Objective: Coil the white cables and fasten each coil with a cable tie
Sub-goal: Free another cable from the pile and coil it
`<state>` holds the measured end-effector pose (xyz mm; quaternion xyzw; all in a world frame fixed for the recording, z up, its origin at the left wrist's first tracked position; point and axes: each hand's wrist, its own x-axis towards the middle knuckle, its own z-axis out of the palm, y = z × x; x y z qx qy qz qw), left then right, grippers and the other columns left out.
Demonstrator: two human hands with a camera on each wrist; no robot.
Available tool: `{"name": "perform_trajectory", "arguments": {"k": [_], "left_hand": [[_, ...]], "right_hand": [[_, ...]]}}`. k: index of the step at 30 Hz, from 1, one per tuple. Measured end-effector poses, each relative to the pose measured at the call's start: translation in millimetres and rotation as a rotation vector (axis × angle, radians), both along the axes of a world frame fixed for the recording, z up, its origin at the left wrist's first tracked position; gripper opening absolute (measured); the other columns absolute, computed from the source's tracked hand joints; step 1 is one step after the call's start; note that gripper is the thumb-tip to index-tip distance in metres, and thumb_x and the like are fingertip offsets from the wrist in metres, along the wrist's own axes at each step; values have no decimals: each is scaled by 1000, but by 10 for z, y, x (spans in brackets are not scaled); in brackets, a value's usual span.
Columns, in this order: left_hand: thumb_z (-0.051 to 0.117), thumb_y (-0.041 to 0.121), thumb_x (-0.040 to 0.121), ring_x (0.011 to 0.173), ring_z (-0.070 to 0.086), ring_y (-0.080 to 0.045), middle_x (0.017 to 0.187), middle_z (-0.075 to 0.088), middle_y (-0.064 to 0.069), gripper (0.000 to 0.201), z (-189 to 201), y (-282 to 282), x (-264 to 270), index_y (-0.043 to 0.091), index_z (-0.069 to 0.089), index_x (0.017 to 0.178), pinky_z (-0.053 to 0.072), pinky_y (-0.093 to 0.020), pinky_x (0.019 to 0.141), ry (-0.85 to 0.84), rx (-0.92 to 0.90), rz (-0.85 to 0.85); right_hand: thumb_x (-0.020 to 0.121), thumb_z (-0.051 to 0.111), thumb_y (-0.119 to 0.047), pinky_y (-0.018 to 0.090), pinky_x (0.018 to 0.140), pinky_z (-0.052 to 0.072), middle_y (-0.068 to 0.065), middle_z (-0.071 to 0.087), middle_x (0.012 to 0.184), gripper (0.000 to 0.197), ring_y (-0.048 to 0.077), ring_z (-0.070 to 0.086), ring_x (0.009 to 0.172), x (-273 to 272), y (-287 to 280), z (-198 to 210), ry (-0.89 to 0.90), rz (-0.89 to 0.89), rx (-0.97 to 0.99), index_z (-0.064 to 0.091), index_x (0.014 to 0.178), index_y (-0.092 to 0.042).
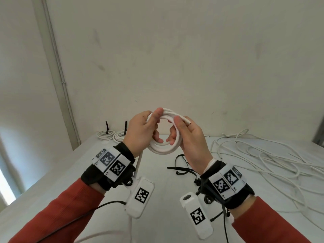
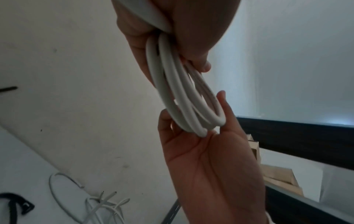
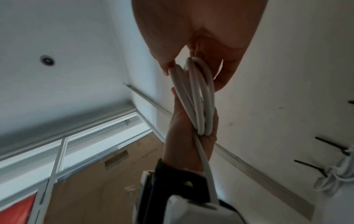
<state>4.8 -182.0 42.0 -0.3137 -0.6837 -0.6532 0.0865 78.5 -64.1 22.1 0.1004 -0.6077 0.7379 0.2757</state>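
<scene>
A coil of round white plastic cable [image 1: 164, 148], wound in about four turns, is held up in the air between both hands above the white tabletop [image 1: 73, 174], its ring facing the person and tipped back. The left hand [image 1: 140, 132] grips the coil's left side, thumb across the top turns; the right hand [image 1: 190, 135] grasps the right side, where the cut end [image 1: 189, 122] pokes out past the thumb. One free tail [image 1: 138, 165] drops from the left side of the coil toward the table, so winding is probably unfinished. The loose black plastic cable ties [image 1: 182, 168], at least two, lie on the table directly below and nearer the right hand. Two finished tied white coils [image 1: 112, 135] sit at the far left by the wall; a tangle of uncoiled white cables [image 1: 266, 155], number unclear, spreads to the right.
</scene>
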Motion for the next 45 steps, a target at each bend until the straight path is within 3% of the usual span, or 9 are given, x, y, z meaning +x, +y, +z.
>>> {"name": "perform_trajectory", "arguments": {"k": [4, 7, 12, 20, 25, 29, 34, 38, 45], "left_hand": [[52, 46, 91, 41, 50, -16, 48, 49, 5, 41, -10, 13, -78, 13, 51, 66, 41, -25, 43, -18, 72, 49], [53, 43, 92, 42, 48, -17, 52, 51, 1, 41, -15, 18, -84, 13, 51, 64, 42, -25, 40, 16, 52, 72], [52, 40, 93, 37, 49, -17, 49, 50, -2, 41, -59, 10, -57, 8, 54, 69, 44, -25, 42, -12, 33, -34], [39, 45, 98, 37, 52, -17, 44, 49, -2, 51, -115, 82, 69, 11, 50, 61, 38, -26, 47, -120, -85, -60], [38, 51, 95, 33, 50, -18, 42, 45, 8, 52, -95, 6, 28, 16, 46, 58, 35, -24, 40, 28, -189, 87], [32, 46, 98, 32, 49, -15, 43, 43, 7, 52, -46, -15, 86, 17, 43, 56, 37, -23, 38, 175, -329, 85], [22, 43, 101, 38, 45, -15, 50, 46, -4, 66, 10, 97, 159, -2, 52, 62, 37, -24, 43, 245, -425, 67], [31, 52, 96, 39, 44, -15, 49, 46, 4, 58, 82, 101, 111, 7, 51, 64, 40, -25, 41, 98, -276, -41], [40, 47, 86, 52, 56, -16, 62, 43, -2, 40, 6, -8, 102, 9, 50, 81, 53, -38, 63, -55, -244, -385]], "right_hand": [[78, 65, -22, 27, 76, 55, 9, 69, 87, 38, 18, 68, 78, 78, -1, -97, 3, 108, 17, 56, 110, -3], [78, 66, -19, 27, 72, 56, 10, 72, 93, 37, 19, 70, 77, 124, -7, -108, 0, 67, 33, 58, 110, -3], [91, 60, -15, 33, 69, 58, 6, 73, 83, 15, 19, 69, 69, 98, 33, -147, -52, -98, 57, 62, 104, -9], [92, 59, -37, 31, 52, 42, -2, 59, 53, 20, 12, 52, 46, -22, 31, -242, -64, -436, 212, 62, 87, -17], [88, 64, -35, 32, 72, 53, 11, 70, 72, 34, 27, 68, 70, 68, 212, -142, -178, 37, 180, 62, 98, -3], [81, 54, -55, 31, 72, 54, 16, 70, 78, 53, 32, 68, 76, 129, 426, 91, -390, 409, 152, 69, 85, -5], [83, 61, -31, 30, 70, 55, 6, 61, 53, 27, 24, 65, 60, 30, 427, 241, -496, 430, 418, 63, 74, -6], [86, 53, -23, 29, 68, 54, -6, 45, 46, 18, 10, 51, 45, 67, 387, 231, -415, 526, 108, 55, 81, -6], [87, 53, -30, 25, 55, 49, -8, 33, 45, 23, 7, 34, 36, 145, 405, 219, -358, 462, -76, 52, 77, -10]]}}
